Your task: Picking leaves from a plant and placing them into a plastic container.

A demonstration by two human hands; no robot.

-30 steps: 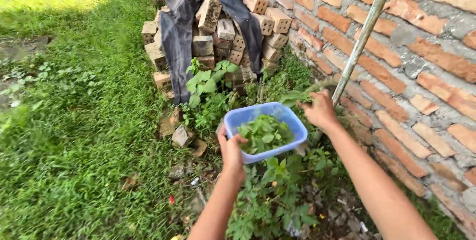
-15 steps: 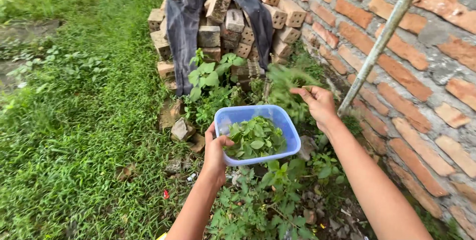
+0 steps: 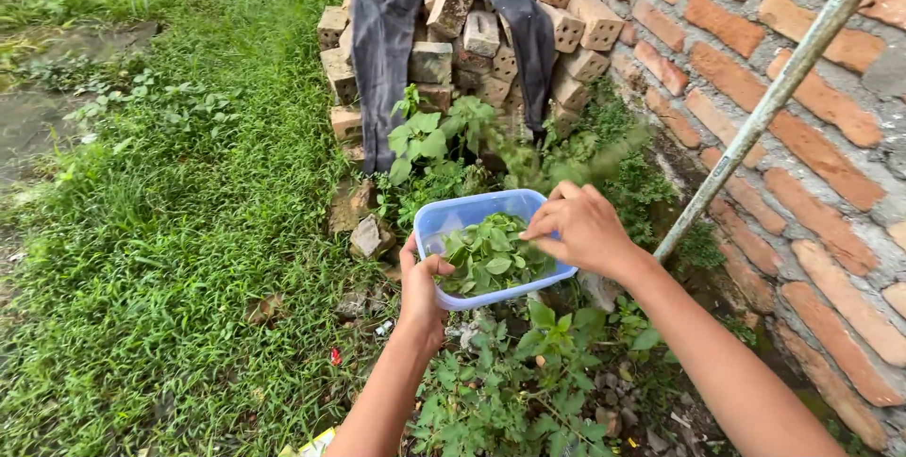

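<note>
Left hand (image 3: pixel 422 292) grips blue tub (image 3: pixel 472 214) | level, long axis left-right | right hand (image 3: pixel 583 229) over leaves (image 3: pixel 491 259)

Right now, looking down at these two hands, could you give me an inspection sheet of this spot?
Surface: grass on the left, bare soil and weeds along the brick wall.
Job's things: blue plastic tub holding green leaves; leafy plant beneath it.
Clutter: stack of loose bricks with dark trousers draped over it; small litter scraps in the grass.
Hands: left hand grips the tub's near rim; right hand is over the tub, fingers pinched above the leaves.
Cables: nothing seen.
Surroundings: grey metal pole leaning against the wall.
</note>
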